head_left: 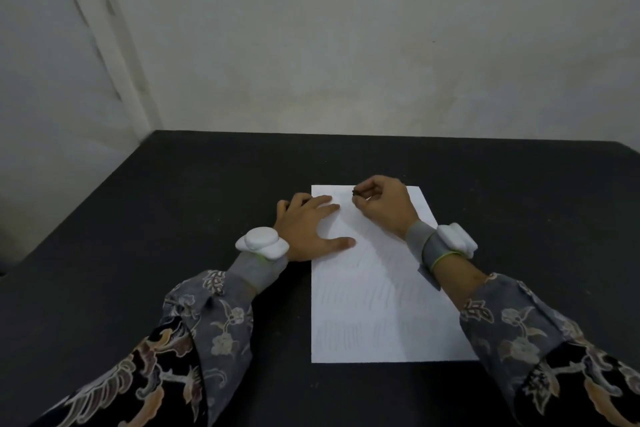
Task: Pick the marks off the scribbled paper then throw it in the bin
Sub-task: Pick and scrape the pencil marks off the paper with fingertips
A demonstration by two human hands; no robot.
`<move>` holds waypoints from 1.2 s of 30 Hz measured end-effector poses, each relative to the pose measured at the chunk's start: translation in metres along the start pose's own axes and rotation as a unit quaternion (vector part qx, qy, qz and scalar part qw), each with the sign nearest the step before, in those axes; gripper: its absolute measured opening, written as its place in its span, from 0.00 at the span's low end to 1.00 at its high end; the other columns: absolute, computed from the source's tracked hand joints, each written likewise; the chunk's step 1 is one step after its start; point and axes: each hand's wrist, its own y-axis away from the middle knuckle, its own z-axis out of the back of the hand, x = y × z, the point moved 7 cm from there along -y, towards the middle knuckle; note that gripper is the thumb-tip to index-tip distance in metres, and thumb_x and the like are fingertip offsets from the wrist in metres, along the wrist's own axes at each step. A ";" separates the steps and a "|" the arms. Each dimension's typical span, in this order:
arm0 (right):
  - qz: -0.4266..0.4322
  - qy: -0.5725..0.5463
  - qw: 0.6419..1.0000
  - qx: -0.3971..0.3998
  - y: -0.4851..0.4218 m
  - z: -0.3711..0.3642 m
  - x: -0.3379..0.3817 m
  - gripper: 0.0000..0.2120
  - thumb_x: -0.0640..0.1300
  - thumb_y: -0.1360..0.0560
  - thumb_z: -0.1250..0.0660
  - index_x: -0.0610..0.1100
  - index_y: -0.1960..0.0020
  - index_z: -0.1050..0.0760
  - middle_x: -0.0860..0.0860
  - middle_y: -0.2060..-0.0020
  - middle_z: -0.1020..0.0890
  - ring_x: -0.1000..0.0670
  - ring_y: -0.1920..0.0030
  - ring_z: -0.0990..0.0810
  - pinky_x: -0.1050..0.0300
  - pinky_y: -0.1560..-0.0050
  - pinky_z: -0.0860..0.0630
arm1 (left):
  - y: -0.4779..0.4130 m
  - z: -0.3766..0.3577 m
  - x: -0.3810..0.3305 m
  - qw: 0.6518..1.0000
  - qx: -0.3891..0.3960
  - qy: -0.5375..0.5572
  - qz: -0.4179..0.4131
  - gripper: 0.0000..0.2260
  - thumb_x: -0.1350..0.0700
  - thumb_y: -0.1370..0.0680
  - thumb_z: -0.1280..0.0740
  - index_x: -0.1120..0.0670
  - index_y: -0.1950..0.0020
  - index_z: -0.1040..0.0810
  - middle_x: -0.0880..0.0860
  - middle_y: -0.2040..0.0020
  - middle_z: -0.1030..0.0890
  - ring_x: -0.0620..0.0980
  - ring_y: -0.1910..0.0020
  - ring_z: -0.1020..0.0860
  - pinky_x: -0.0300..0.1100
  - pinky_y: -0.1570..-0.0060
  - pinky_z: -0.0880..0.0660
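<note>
A white sheet of paper (374,305) with faint pencil scribbles lies flat on the black table (173,218). My left hand (308,225) rests flat on the sheet's upper left edge, fingers straight, holding it down. My right hand (382,204) hovers over the sheet's top end, its fingers curled round a small dark object (356,191) pinched at the fingertips; what that object is I cannot tell. No bin is in view.
The table's far edge meets a pale wall (346,45). Its left edge runs diagonally, with floor beyond. White sensor bands sit on both wrists, and patterned sleeves cover my forearms.
</note>
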 end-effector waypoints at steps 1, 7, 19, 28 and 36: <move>0.000 -0.002 1.000 -0.008 -0.003 0.001 -0.001 0.04 0.36 0.29 0.29 0.42 0.55 0.21 0.46 0.60 0.18 0.52 0.63 0.22 0.60 0.55 0.22 | -0.004 -0.001 0.000 1.000 0.000 0.003 -0.003 0.35 0.29 0.27 0.41 0.44 0.24 0.39 0.44 0.23 0.42 0.48 0.27 0.46 0.48 0.32 0.50; 0.010 -0.018 1.000 -0.006 -0.023 0.005 -0.010 0.06 0.36 0.28 0.30 0.40 0.51 0.21 0.50 0.59 0.20 0.57 0.62 0.23 0.73 0.60 0.25 | -0.034 0.005 0.010 1.000 -0.005 0.030 0.007 0.35 0.33 0.25 0.39 0.51 0.24 0.39 0.47 0.23 0.41 0.50 0.28 0.45 0.48 0.31 0.48; 0.052 0.018 0.997 0.046 -0.044 -0.012 -0.006 0.06 0.38 0.25 0.32 0.42 0.49 0.20 0.54 0.58 0.22 0.57 0.59 0.23 0.77 0.60 0.28 | -0.042 0.005 0.032 0.996 -0.072 0.061 0.002 0.41 0.28 0.34 0.44 0.47 0.26 0.35 0.42 0.26 0.37 0.44 0.31 0.46 0.37 0.43 0.52; 0.051 -0.008 0.997 0.056 -0.033 -0.014 -0.014 0.06 0.37 0.26 0.31 0.45 0.51 0.20 0.52 0.60 0.20 0.50 0.61 0.21 0.70 0.61 0.24 | -0.037 0.000 0.024 0.997 -0.074 0.033 -0.002 0.50 0.20 0.42 0.51 0.46 0.26 0.38 0.42 0.25 0.41 0.42 0.29 0.48 0.36 0.41 0.55; 0.053 -0.019 0.995 0.081 -0.015 0.002 -0.015 0.07 0.35 0.27 0.32 0.46 0.55 0.21 0.50 0.59 0.18 0.49 0.59 0.20 0.65 0.57 0.21 | -0.021 -0.007 0.012 0.997 -0.052 0.055 0.003 0.43 0.26 0.34 0.47 0.46 0.23 0.41 0.40 0.23 0.45 0.42 0.24 0.53 0.43 0.30 0.58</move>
